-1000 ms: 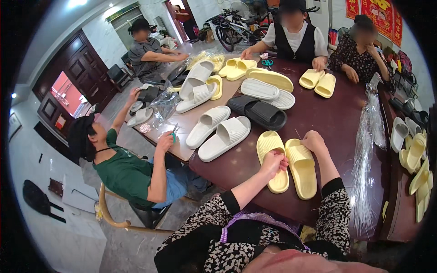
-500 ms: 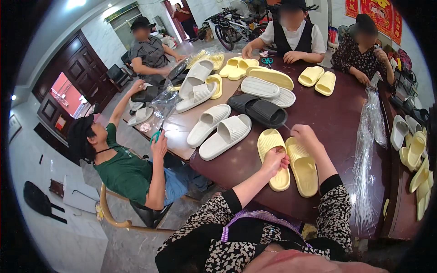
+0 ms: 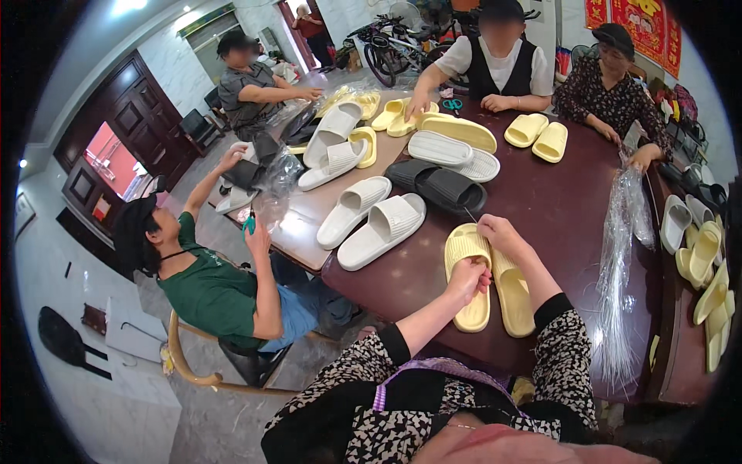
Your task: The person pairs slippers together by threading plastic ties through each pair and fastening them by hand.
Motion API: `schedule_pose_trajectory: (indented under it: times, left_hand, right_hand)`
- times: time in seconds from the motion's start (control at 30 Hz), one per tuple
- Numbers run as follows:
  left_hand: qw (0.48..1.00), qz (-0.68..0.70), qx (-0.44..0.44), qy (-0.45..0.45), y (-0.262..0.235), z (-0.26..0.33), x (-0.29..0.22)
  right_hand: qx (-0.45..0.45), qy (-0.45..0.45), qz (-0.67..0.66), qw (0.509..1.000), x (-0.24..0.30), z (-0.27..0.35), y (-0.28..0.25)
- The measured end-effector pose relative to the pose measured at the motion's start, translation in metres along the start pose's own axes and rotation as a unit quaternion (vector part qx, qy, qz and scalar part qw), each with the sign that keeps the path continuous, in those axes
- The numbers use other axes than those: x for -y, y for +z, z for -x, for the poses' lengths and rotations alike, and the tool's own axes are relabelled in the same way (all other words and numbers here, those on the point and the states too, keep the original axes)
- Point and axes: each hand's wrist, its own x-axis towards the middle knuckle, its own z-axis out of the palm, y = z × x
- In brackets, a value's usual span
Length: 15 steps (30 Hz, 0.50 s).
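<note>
Two pale yellow ribbed slippers lie side by side before me on the table, a left slipper [image 3: 473,315] and a right slipper [image 3: 516,305]. My left hand [image 3: 469,278] is closed at the foot opening of the left slipper, fingers pinched; what they hold is hidden. Above the slippers' toes, my right hand [image 3: 504,236] pinches a thin pale strand [image 3: 468,213] whose end sticks up past the fingertips. My right forearm partly covers the right slipper. Just beyond lies a pair of black slippers [image 3: 437,185], and a white pair [image 3: 382,232] is to the left.
More white and yellow slippers [image 3: 535,135] sit farther back. A bundle of clear plastic strands [image 3: 618,286] hangs along the right side, near more slippers [image 3: 705,255]. Co-workers surround the table; one at left, in a green shirt [image 3: 212,290], holds teal-handled scissors [image 3: 249,224].
My right hand has moved left and slightly down, over the left slipper's toe. The left slipper has shifted slightly right. A co-worker at right now reaches to the strand bundle.
</note>
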Motion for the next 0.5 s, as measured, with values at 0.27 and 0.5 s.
schedule_pose_trajectory:
  times: [0.27, 0.5]
  left_hand:
    - [0.997, -0.068, -0.029, -0.021, 0.007, 0.007, 0.003]
    - [0.998, -0.050, -0.048, -0.015, 0.009, 0.013, 0.008]
  right_hand:
    - [0.033, 0.003, 0.041, 0.999, 0.000, 0.010, -0.004]
    - [0.038, 0.012, 0.032, 0.999, -0.008, 0.012, 0.003]
